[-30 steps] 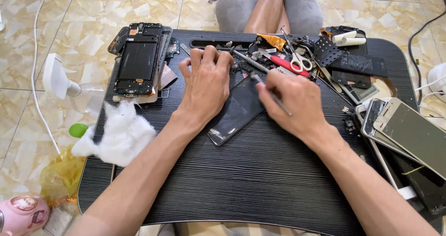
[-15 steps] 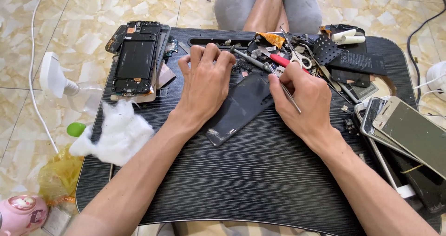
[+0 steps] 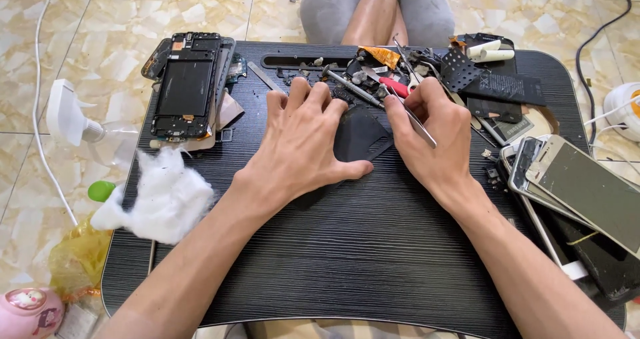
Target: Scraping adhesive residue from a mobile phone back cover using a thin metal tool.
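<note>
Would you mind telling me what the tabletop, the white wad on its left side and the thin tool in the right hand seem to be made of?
The tabletop looks like black laminated board with a matt, fine-lined wood-grain texture. The white wad appears to be cotton wool: fluffy, with wispy torn edges. The thin tool in the right hand looks like bare metal, slim and silvery with a slight shine, possibly tweezers.

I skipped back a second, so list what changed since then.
The right hand, pinching thin metal tweezers, moved in toward the left hand, over the dark flat phone panel. The left hand stayed pressed on that panel; the white cotton wad stayed put.
</note>
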